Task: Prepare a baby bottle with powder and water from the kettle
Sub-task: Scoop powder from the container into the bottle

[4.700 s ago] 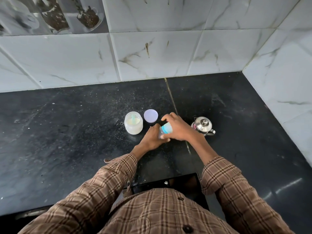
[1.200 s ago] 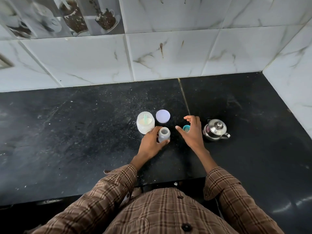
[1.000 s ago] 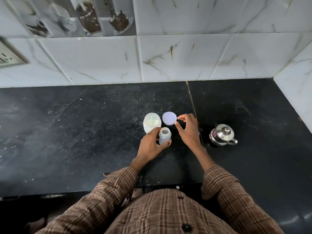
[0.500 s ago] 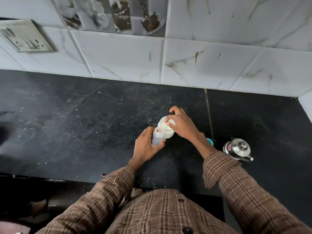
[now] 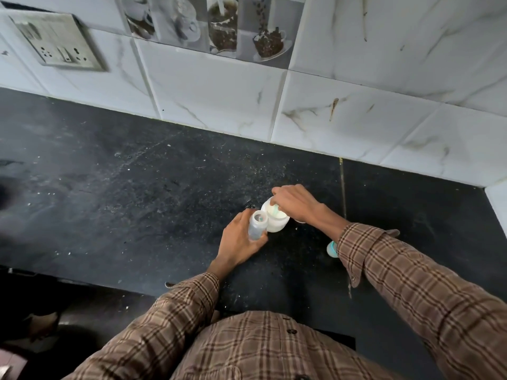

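One bottle [image 5: 257,225] in left grip [image 5: 239,240]; right grip [image 5: 295,202] pinches one jar's [image 5: 275,218] scoop [image 5: 274,208].

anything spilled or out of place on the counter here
Pale specks, perhaps spilled powder, dot the dark counter around the open jar and bottle. The bottle's teal cap lies loose by the right sleeve. Nothing looks tipped or broken.

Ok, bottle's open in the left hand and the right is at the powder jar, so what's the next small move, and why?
Probably lift a scoop of powder out of the jar and tip it into the bottle. The right hand pinches the pale green scoop at the open jar's mouth, the left hand grips the uncapped bottle right beside it, and the bottle looks empty.
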